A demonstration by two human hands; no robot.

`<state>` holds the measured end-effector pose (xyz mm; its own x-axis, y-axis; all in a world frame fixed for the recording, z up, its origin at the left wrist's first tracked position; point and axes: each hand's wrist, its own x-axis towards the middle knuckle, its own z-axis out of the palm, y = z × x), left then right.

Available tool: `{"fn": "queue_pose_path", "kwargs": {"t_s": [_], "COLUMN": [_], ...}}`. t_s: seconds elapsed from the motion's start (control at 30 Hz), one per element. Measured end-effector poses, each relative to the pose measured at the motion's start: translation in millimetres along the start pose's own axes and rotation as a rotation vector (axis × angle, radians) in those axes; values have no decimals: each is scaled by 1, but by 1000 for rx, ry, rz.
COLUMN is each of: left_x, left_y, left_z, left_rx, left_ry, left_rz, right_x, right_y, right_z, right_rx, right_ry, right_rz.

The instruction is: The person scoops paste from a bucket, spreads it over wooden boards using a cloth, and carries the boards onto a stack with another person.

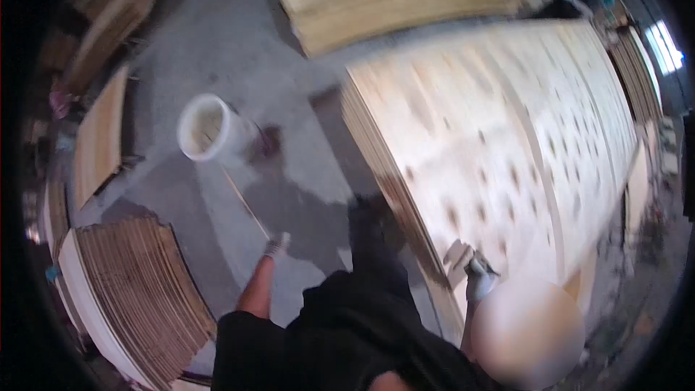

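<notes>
A workshop floor is spreading grey between stacks of wooden sheets, with daylight showing at the upper right.
The smooth floor (195, 36) is carrying dark shadows and paler patches, its sheen dulling toward the left. At the top, a broad pale stack (405, 11) is lying flat; at the upper left, browner piles (116, 11) are sitting in dimmer light. Below them, a low stack (100, 137) is catching some brightness, while a thick, many-layered stack (134, 297) is filling the lower left. A window (664, 47) is glowing white against a dark wall, and the right edge is blurring into indistinct clutter.
</notes>
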<state>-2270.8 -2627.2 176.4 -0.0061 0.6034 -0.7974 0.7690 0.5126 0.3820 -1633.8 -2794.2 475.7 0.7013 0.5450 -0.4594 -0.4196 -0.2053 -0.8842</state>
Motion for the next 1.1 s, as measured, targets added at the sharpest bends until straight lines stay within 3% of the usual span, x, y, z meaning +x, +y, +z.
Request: {"fn": "queue_pose_path", "kwargs": {"t_s": [0.03, 0.07, 0.13, 0.2, 0.27, 0.33, 0.43, 0.47, 0.53, 0.57, 0.6, 0.67, 0.77, 0.83, 0.97, 1.0, 1.03, 1.07, 1.1], "left_x": [-9, 28, 16, 8, 45, 57, 134, 165, 224, 259, 282, 300, 349, 394, 507, 547, 576, 586, 591], "left_y": [79, 96, 171, 216, 199, 214, 200, 196, 179, 177, 174, 192, 241, 297, 359, 327, 315, 326, 331], "left_z": [-31, -39, -76, -142, -181, -235, -295, -318, -363, -390, -411, -441, -546, -646, -797, -812, -835, -868, -891], "left_rx": [23, -209, -122, -92, 55, -32, -360, -368, -289, -190, 7, 389, -279, -615, -850, -890, -926, -959, -991], "left_ry": [113, -4, 241, 163, 329, 407, 549, 526, 442, 392, 323, 287, 291, 369, 446, 349, 249, 150, 152], "left_rz": [311, 191, 310, 196, 517, 407, 6, -54, -125, -131, -100, 56, -94, -69, -59, -28, -1, 22, -132], "right_x": [45, 70, 122, 157, 202, 218, 304, 278, 359, 318, 359, 363, 391, 431, 521, 550, 528, 542, 557], "right_y": [-1, -6, -40, -81, -103, -146, -154, -176, -136, -170, -150, -157, -159, -146, -101, -86, -115, -122, -128], "right_z": [52, 97, 215, 336, 455, 584, 734, 792, 852, 910, 943, 958, 1020, 1080, 1231, 1267, 1323, 1377, 1426], "right_rx": [72, 133, 202, 246, 257, 313, 312, 288, 150, 131, 313, 383, 359, 360, 458, 467, 483, 478, 473], "right_ry": [-118, -213, -419, -565, -643, -698, -1083, -846, -912, -809, -844, -848, -782, -721, -773, -779, -657, -622, -590], "right_rz": [-7, -2, 34, 31, 15, 62, -2, -24, -153, -157, 17, 14, 75, 98, 189, 195, 226, 222, 216]}}
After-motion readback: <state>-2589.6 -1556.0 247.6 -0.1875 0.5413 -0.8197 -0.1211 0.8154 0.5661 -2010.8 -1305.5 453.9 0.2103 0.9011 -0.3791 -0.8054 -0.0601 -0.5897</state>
